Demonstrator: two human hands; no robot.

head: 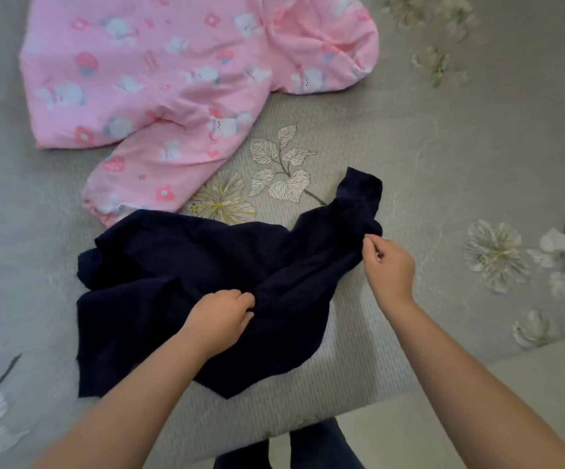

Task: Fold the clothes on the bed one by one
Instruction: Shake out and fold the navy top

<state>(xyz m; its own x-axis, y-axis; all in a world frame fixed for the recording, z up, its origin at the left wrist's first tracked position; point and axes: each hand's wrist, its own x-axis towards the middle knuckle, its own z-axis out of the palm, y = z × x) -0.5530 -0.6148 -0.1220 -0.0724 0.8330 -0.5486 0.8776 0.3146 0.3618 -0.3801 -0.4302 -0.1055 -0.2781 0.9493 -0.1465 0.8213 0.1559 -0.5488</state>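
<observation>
Navy garment [179, 286], crumpled on the near part of the bed, is the piece we have in hand. Our left hand [218, 319] has its fingers curled into a bunch of the dark cloth near the garment's middle. Our right hand [387, 265] pinches the cloth with thumb and forefinger at the base of a twisted, sleeve-like projection that points up and to the right.

We judge the fabric thin, light and entirely limp. It creases wherever it is gathered and would hold no shape unaided, though it looks matte enough not to slide through a pinch. Its outline is too rumpled for us to tell seams or hem apart. We would therefore take hold at two separated edge points, ideally shoulders or cuffs once found, and draw the piece flat before any fold.

Beyond the navy piece, touching or slightly overlapped by its upper-left edge, lies a pink printed garment [145, 72], spread out and not yet folded. Both rest on a grey bedsheet [426, 147] printed with pale flowers and leaves, soft but level. Below the bed's near edge we see pale floor [393, 431] and dark trouser legs.
</observation>
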